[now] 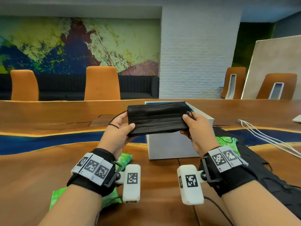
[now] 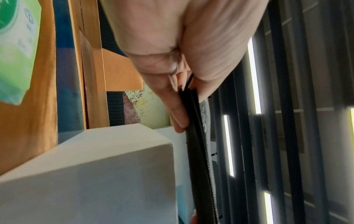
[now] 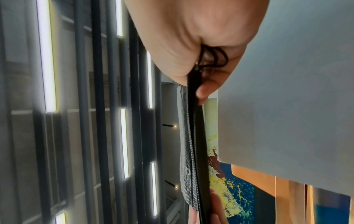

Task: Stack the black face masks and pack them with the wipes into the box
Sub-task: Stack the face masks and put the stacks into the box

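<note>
both hands hold a flat stack of black face masks (image 1: 157,118) up in the air, level, right above the open white box (image 1: 172,144) that stands on the wooden table (image 1: 48,160). the left hand (image 1: 118,129) pinches the left end of the stack, thumb on top and fingers underneath, with an ear loop hanging round its knuckles. the right hand (image 1: 197,128) pinches the right end the same way, and that end's ear loops are bunched up in its grip (the right wrist view shows them curled against the palm). from both wrist views the stack shows edge-on as a thin dark band between thumb and fingers.

green wipes packs lie on the table: one (image 1: 125,158) just behind the left wrist, another (image 1: 57,198) under the left forearm, and one (image 1: 228,141) to the right of the box, beside more black masks (image 1: 260,160) spread on the table under the right forearm. white cables (image 1: 260,136) run across the table at far right. orange chairs (image 1: 101,83) stand behind it.
</note>
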Demonstrator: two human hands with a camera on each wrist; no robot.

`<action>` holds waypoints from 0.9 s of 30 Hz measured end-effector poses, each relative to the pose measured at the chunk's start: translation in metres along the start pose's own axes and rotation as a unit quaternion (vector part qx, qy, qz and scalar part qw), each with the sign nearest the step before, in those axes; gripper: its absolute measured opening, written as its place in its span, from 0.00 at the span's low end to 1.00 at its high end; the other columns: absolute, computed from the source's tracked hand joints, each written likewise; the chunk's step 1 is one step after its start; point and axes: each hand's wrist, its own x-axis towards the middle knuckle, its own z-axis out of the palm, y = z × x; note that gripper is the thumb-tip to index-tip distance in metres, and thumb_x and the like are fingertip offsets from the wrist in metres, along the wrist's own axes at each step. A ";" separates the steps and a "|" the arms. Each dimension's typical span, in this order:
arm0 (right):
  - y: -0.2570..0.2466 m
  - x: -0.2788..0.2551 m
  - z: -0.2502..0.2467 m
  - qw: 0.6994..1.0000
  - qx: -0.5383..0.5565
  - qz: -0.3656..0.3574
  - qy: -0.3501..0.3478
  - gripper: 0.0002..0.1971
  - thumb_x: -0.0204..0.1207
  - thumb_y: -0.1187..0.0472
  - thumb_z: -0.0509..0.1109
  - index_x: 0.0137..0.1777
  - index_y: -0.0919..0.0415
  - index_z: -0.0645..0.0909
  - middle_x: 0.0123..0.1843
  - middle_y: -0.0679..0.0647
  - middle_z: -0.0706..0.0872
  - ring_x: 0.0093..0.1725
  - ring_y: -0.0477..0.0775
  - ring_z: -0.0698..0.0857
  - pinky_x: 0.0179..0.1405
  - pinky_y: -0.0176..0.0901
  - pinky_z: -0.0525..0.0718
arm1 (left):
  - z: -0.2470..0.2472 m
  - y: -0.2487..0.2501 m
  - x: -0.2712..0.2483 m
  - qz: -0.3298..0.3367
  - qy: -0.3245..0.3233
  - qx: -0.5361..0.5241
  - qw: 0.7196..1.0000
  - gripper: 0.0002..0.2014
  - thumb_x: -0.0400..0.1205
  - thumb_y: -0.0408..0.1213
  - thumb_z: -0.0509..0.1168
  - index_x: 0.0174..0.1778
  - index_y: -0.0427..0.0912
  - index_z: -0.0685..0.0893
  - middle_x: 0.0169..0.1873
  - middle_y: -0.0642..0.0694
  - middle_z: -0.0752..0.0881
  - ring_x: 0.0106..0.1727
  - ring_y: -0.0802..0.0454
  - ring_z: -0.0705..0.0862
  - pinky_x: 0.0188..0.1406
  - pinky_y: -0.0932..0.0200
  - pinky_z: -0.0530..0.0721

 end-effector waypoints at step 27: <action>-0.025 0.164 -0.026 0.992 -0.110 0.039 0.043 0.04 0.81 0.68 0.63 0.46 0.59 0.75 0.41 0.56 0.78 0.22 0.40 0.82 0.17 0.27 0.77 | 0.061 -0.025 0.054 -0.176 -0.059 0.021 0.982 0.31 0.87 0.49 0.55 0.83 0.60 0.47 0.77 0.45 0.69 0.51 0.53 0.82 0.32 0.57 0.84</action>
